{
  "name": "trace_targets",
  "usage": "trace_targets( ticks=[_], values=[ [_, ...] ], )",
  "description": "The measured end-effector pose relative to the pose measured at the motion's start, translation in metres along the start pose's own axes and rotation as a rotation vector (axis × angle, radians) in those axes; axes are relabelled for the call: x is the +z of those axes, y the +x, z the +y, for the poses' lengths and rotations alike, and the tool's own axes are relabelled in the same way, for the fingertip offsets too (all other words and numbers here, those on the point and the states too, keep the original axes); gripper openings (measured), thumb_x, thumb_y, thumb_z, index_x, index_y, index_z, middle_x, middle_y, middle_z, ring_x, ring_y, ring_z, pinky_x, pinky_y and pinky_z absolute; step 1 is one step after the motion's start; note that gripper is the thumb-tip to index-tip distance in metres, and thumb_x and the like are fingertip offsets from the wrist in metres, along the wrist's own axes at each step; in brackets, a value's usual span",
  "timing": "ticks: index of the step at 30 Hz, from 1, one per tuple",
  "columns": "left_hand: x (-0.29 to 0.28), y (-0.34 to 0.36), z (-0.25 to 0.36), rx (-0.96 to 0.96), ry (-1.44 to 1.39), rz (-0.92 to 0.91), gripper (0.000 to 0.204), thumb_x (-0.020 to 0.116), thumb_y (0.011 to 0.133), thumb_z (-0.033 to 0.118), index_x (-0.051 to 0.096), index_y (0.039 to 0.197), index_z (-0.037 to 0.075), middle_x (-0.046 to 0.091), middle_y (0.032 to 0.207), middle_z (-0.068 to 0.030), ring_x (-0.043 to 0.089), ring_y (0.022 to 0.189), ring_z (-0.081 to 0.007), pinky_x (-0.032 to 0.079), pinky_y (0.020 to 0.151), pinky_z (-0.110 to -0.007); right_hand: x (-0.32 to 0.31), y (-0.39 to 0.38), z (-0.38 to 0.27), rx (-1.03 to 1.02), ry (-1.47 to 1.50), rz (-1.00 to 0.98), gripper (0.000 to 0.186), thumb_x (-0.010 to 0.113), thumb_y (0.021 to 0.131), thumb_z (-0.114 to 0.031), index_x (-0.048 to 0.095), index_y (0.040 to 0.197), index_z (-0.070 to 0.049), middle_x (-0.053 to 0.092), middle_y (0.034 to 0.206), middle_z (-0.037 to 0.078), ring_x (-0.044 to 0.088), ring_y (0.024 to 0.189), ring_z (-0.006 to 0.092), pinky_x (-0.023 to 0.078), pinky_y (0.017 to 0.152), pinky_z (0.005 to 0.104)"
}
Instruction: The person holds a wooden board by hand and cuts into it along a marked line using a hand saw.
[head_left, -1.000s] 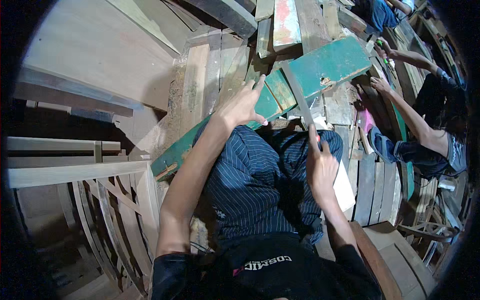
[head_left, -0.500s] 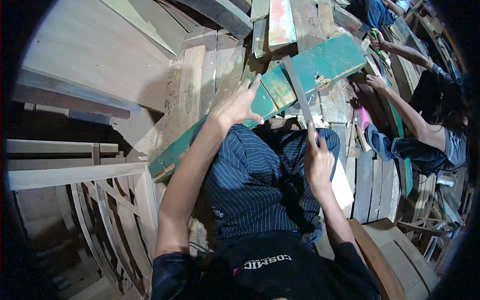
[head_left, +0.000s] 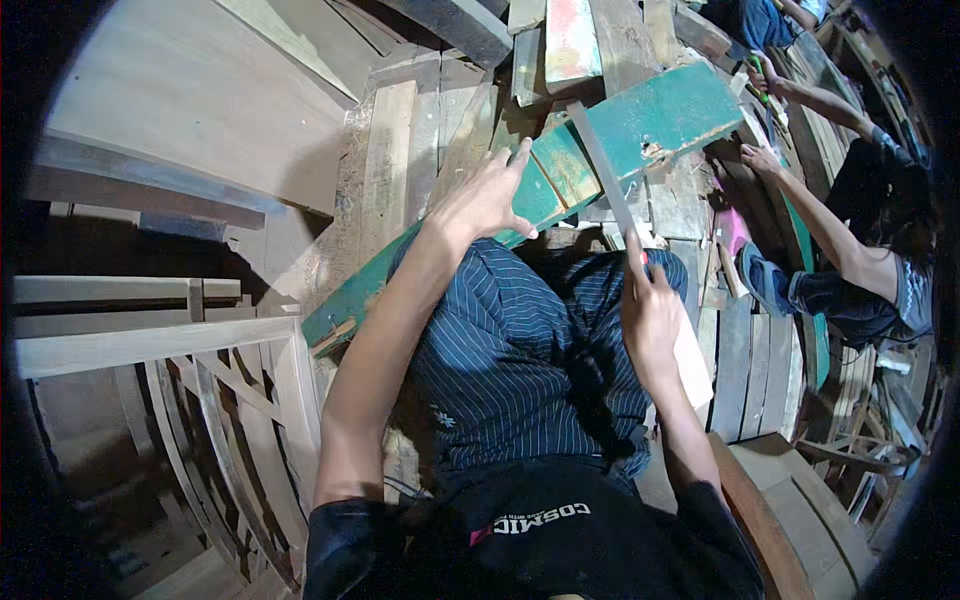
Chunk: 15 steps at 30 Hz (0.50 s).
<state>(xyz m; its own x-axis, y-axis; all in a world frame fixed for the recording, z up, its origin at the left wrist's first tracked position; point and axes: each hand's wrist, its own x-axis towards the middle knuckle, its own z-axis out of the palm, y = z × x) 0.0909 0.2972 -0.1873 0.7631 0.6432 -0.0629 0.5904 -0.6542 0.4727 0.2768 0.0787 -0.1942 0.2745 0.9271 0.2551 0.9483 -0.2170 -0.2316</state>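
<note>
A long green-painted wooden board (head_left: 668, 105) lies slantwise across my lap, its paint chipped and its right end farther from me. My left hand (head_left: 484, 200) rests on top of it, fingers stretched toward the far edge and thumb spread toward the near one. My right hand (head_left: 650, 318) is closed around the handle of a hand saw (head_left: 603, 165), with a bit of orange-red showing by the fingers. The saw's thin grey blade crosses the board, right of a bare, scraped strip (head_left: 567, 172). Whether its edge sits in a cut is too small to tell.
A slatted wooden frame (head_left: 150, 345) stands at left, below a large pale panel (head_left: 190, 110). Loose planks (head_left: 572, 45) lie beyond the board. At right, a co-worker's hand (head_left: 764, 158) reaches near the board's end; the other hand holds a green-handled tool (head_left: 757, 70).
The whole view has shifted slightly. My hands and the saw keep about the same places on the board.
</note>
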Motion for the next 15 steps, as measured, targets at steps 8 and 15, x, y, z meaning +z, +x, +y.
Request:
trace_targets(
  ticks=[8,15],
  values=[
    [-0.007,0.002,0.007,-0.026,0.020,-0.035,0.127,0.092,0.056,0.034,0.019,0.154,0.001,0.050,0.129,-0.0313,0.049,0.123,-0.0452,0.042,0.105,-0.046,-0.002,-0.016,0.000,0.045,-0.050,-0.048,0.071,0.059,0.085,-0.002,0.039,0.151,-0.020,0.060,0.082,0.019,0.063,0.053,0.0350,0.050,0.044,0.0450],
    [-0.005,-0.001,0.005,-0.020,0.042,-0.025,0.126,0.092,0.057,0.034,0.018,0.154,0.000,0.050,0.129,-0.0301,0.049,0.124,-0.0440,0.042,0.105,-0.045,-0.001,-0.004,0.002,0.023,0.017,-0.022,0.067,0.057,0.089,-0.006,0.037,0.152,-0.021,0.063,0.086,0.020,0.064,0.054,0.0343,0.051,0.046,0.0443]
  ],
)
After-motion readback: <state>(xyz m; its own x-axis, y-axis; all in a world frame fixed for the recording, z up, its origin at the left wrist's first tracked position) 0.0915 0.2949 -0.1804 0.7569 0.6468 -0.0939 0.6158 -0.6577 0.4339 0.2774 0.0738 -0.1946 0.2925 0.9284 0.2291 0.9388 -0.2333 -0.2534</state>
